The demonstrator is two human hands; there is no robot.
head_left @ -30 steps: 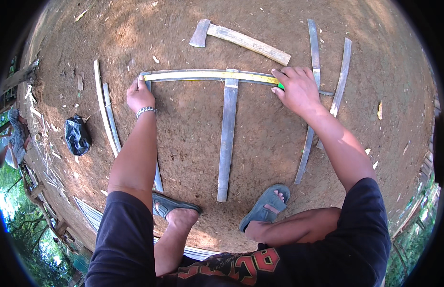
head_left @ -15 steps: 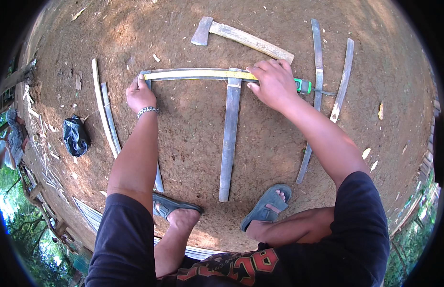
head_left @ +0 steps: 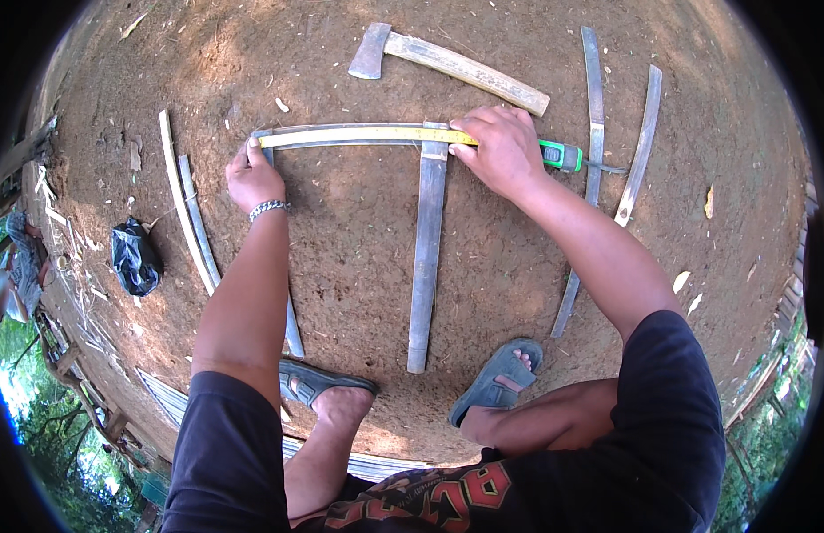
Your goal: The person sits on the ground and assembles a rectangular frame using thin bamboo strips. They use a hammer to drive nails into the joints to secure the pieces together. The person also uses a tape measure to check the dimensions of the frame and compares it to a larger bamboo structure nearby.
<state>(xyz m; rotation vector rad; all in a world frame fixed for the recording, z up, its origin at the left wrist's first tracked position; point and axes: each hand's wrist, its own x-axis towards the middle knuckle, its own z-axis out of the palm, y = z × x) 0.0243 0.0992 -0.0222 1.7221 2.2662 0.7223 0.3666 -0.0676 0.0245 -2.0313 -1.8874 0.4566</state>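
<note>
Brown earth (head_left: 350, 240) is spreading beneath both hands as I am watching remotely. A broad strip (head_left: 425, 258) is lying lengthwise, its far end just left of the right hand (head_left: 501, 149); a thinner crosswise strip (head_left: 296, 145) is reaching from there to the left hand (head_left: 256, 184). Beyond the right hand, an axe (head_left: 461, 69) is resting. A measuring tape (head_left: 350, 136) is stretching along the crosswise strip between the hands: the left thumb is pinning its end, and the right thumb and fingers are gripping its yellow length. Its green case (head_left: 561, 155) is showing just right of the right hand. I am judging the crosswise strip light and springy, best held near its ends; the tape is looking thin, whippy and perhaps slick, suiting a flat pinch clear of its edges. Compared with a second ago, the right hand is sitting farther left, leaving the case uncovered; the left is staying put.
</note>
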